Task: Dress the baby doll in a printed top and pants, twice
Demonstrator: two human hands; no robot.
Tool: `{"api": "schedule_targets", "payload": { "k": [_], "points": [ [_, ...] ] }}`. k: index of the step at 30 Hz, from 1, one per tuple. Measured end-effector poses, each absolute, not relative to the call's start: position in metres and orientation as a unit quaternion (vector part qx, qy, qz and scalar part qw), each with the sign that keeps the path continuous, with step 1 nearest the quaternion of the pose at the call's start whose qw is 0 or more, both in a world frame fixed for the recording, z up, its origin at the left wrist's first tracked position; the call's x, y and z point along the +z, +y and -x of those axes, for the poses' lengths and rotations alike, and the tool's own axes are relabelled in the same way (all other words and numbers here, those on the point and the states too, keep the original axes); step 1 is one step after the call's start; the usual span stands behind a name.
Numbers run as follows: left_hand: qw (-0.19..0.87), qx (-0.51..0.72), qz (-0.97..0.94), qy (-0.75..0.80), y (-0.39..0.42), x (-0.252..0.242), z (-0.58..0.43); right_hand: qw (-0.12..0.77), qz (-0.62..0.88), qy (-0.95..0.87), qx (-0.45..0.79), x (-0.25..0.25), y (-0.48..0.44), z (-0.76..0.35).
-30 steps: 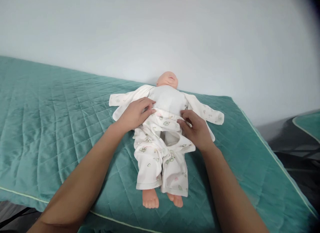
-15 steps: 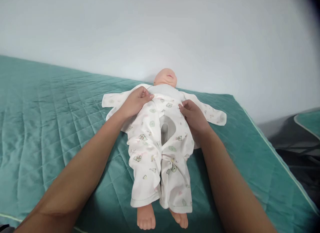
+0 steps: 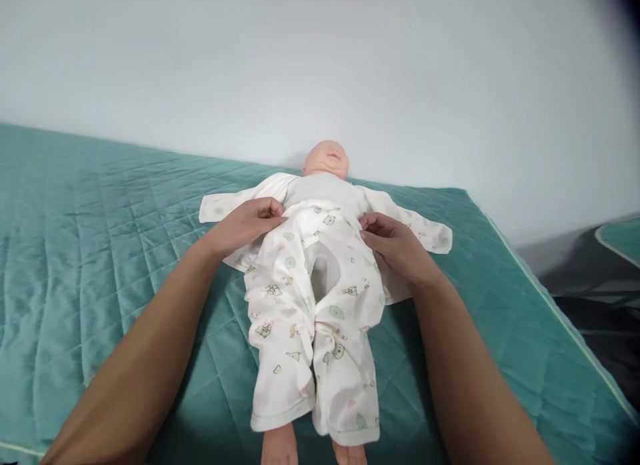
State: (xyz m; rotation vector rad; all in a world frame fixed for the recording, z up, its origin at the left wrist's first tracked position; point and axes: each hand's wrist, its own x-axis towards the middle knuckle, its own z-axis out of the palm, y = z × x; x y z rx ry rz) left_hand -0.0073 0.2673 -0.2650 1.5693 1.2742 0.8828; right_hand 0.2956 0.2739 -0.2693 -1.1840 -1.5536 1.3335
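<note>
A baby doll (image 3: 326,160) lies on its back, head away from me and bare feet toward me. Its white printed pants (image 3: 287,312) have an opening at the crotch and reach up over the belly. My left hand (image 3: 253,222) is closed, thumb and fingers pinching the pants at the waist on the left side. Opposite it, my right hand (image 3: 393,242) pinches the pants' right edge at the waist. Beneath the hands spreads a white long-sleeved top (image 3: 425,232), open at the front, its sleeves stretched out to both sides. Grey cloth (image 3: 325,190) covers the doll's chest.
Under the doll is a green quilted bedspread (image 3: 125,252) with a pale piped edge on the right. A plain pale wall (image 3: 320,65) rises right behind the doll's head. Past the bed's right side, another green padded surface (image 3: 620,242) shows above a dark area.
My left hand has moved outward and down from the front of the waistband to the side of the waist. My right hand sits slightly lower. The view has shifted a little.
</note>
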Motion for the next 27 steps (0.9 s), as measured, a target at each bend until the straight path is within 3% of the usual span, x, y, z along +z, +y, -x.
{"api": "schedule_targets", "payload": {
  "k": [8, 15, 19, 27],
  "points": [
    [0.414, 0.303, -0.696, 0.502, 0.267, -0.255, 0.004, 0.314, 0.444, -0.689, 0.479, -0.261, 0.271, -0.295],
    [0.239, 0.363, -0.730, 0.527, 0.271, -0.261, -0.007, 0.363, 0.497, -0.657, 0.435, -0.266, 0.270, -0.289],
    [0.163, 0.413, -0.663, 0.602, 0.270, -0.269, -0.016, 0.387, 0.561, -0.652, 0.332, -0.270, 0.275, -0.287],
    [0.239, 0.411, -0.553, 0.684, 0.271, -0.278, -0.020, 0.343, 0.640, -0.656, 0.207, -0.282, 0.286, -0.290]
  ]
}}
